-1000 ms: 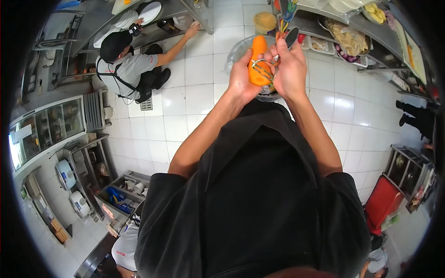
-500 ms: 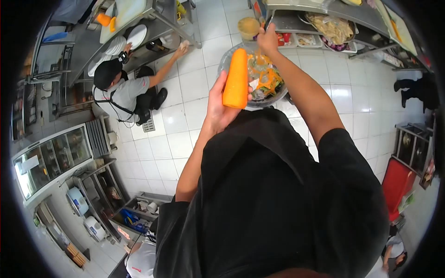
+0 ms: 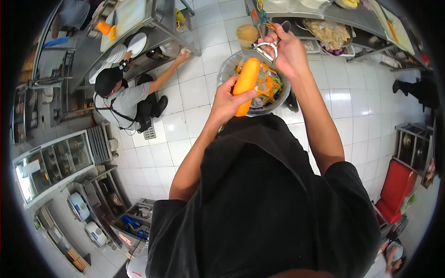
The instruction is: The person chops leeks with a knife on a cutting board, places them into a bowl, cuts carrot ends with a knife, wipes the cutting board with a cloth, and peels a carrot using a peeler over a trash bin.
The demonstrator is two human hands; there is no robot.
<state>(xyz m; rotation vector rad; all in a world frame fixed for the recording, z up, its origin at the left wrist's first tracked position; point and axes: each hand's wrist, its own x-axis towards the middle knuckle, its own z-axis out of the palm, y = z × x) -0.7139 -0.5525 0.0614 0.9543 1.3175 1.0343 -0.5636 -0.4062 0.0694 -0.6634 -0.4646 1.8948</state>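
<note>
A large peeled-looking carrot (image 3: 247, 83) is gripped in my left hand (image 3: 226, 103), its thick end pointing up and away from me. My right hand (image 3: 292, 53) is closed around a metal peeler (image 3: 270, 50), held just beyond the carrot's far end and apart from it. Below both hands stands a bin with a clear liner (image 3: 225, 69). Orange peelings (image 3: 270, 87) and green scraps lie inside it. Part of the bin is hidden behind the carrot and my left hand.
A tub of tan contents (image 3: 246, 34) stands beyond the bin. To the right, a steel shelf unit (image 3: 320, 11) holds a tray of pale food (image 3: 329, 34). At left a co-worker (image 3: 127, 95) crouches by a steel table with plates (image 3: 136, 44).
My right hand has turned over and moved slightly right, bringing the peeler into clearer view. The carrot has shifted a little right and down, and my left thumb now lies across it.
</note>
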